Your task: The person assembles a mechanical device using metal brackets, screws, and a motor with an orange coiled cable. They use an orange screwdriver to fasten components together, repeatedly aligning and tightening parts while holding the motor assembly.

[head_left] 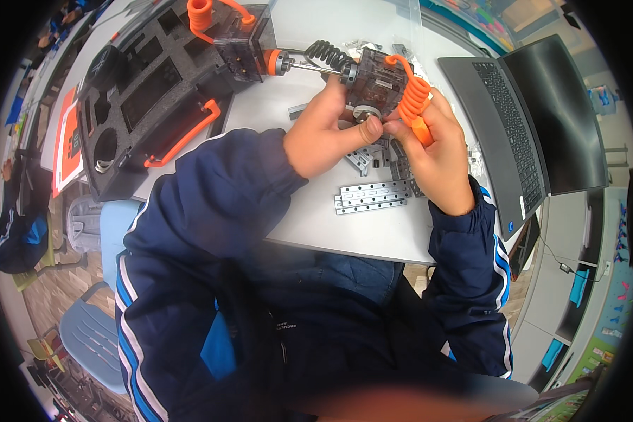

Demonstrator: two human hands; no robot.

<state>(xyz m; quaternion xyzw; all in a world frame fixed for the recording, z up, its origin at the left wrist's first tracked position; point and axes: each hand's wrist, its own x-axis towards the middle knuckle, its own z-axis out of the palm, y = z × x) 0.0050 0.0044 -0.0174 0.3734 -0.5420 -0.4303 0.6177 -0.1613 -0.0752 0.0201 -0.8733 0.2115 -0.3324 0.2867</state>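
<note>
My left hand (323, 133) is closed on a dark, see-through motor box (376, 84), its thumb by the round pale hub (366, 112) at the lower end. My right hand (439, 151) has its thumb and fingers pinched together beside that hub, close to the left thumb; what lies between the fingertips is hidden. An orange coiled cable (415, 98) runs from the box's top to an orange end piece (421, 131) between the right thumb and forefinger. A thin metal shaft (313, 67) links the box to a second dark see-through box (243, 53) with an orange collar.
Grey perforated metal strips (373, 195) and small parts lie on the white table (309, 228) under my hands. To the left stands an open black case (183, 91) with foam cutouts and an orange handle (186, 137). An open laptop (506, 105) stands at the right.
</note>
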